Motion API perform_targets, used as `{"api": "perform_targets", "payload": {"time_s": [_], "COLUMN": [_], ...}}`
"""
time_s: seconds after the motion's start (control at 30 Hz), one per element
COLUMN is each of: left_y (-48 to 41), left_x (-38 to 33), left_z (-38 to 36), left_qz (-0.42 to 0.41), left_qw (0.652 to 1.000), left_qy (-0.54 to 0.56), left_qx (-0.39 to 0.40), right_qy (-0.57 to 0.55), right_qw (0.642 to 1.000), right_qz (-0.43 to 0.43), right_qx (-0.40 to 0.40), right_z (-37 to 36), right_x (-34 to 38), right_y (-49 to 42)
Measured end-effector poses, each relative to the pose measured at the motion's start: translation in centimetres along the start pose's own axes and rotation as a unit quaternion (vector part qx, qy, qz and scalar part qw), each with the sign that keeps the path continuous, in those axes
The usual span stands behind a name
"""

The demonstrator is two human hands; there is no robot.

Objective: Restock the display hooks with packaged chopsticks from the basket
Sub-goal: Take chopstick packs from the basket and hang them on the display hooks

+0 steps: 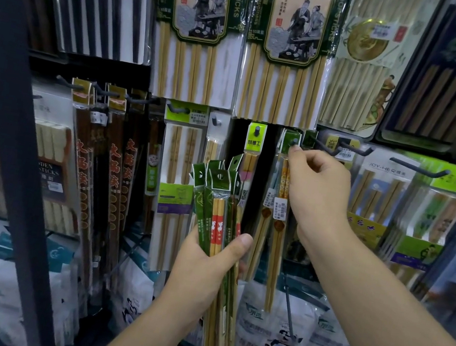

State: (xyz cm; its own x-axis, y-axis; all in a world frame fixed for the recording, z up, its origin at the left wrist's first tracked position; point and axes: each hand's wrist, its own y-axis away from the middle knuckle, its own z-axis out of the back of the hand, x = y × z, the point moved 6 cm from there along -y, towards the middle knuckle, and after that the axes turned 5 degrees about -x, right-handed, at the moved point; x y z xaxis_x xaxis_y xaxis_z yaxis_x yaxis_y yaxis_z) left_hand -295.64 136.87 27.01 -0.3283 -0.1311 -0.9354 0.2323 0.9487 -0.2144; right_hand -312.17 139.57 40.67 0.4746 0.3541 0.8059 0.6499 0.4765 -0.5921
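My right fingers are curled in. Thumb and forefinger pinch the green header card of a single chopstick pack right at the tip of a display hook. I cannot tell whether the hook has passed through the card's hole. The pack hangs straight down from my pinch, with a white price label about halfway along it. My right hand is raised to hook height with its back toward me. The wrist is bent and the forearm climbs in from the lower right.

My left fingers are clenched around a bundle of more packaged chopsticks, the thumb pressed across its front and the others wrapped behind. The bundle stands nearly upright. Its green header cards, each with a punched hole, fan out a little at the top, and its lower ends run down past the bottom edge of the view. My left hand sits lower than the right and to its left, close in front of the rack, with the forearm coming up from the bottom centre.

Large hot-pot chopstick packs hang on the row above. Panda-printed bags lie below the hooks.
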Motion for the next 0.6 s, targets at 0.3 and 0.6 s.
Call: {"api": "perform_targets", "payload": {"time_s": [0.3, 0.6], "left_y": [-0.2, -0.1], "left_x": [0.2, -0.7], "left_z": [0.0, -0.3], "left_qz": [-0.014, -0.058], "left_qw": [1.000, 0.998], "left_qy": [-0.009, 0.000], "left_qx": [0.014, 0.019], "right_qy": [0.001, 0.006], "right_qw": [0.999, 0.985], "right_qz": [0.007, -0.002], "right_qx": [-0.039, 0.174], "right_z": [0.9, -0.6], "right_x": [-0.6, 0.0], "right_y": [2.6, 6.6]}}
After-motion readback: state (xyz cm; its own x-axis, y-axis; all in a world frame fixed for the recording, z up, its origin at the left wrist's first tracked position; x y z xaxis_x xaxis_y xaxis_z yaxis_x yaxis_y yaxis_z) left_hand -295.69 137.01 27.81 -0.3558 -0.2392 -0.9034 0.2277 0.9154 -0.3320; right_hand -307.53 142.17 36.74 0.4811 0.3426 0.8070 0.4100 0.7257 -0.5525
